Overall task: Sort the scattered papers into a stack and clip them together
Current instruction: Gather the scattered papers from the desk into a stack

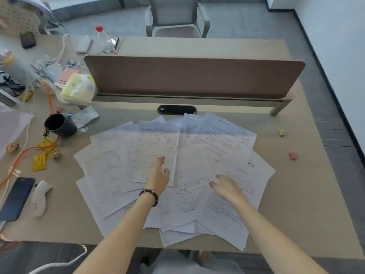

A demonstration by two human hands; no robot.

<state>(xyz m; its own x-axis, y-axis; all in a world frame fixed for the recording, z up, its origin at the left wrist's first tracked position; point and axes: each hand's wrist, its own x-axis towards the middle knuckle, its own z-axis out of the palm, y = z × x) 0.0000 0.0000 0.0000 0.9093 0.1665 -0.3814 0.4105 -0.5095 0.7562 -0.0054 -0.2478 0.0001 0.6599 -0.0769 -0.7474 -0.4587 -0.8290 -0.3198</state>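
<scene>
Hovering both hands over papers (197, 175) fanned across tabletop (296, 194).
Left hand (157, 177) and right hand (227, 187): grip released, fingers relaxed, grasping nothing. Binder clips (293, 155) lie right.

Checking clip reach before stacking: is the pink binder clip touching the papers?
Apart. The head view shows the pink binder clip on bare desk to the right of the papers, with a clear strip of desk between them.
</scene>
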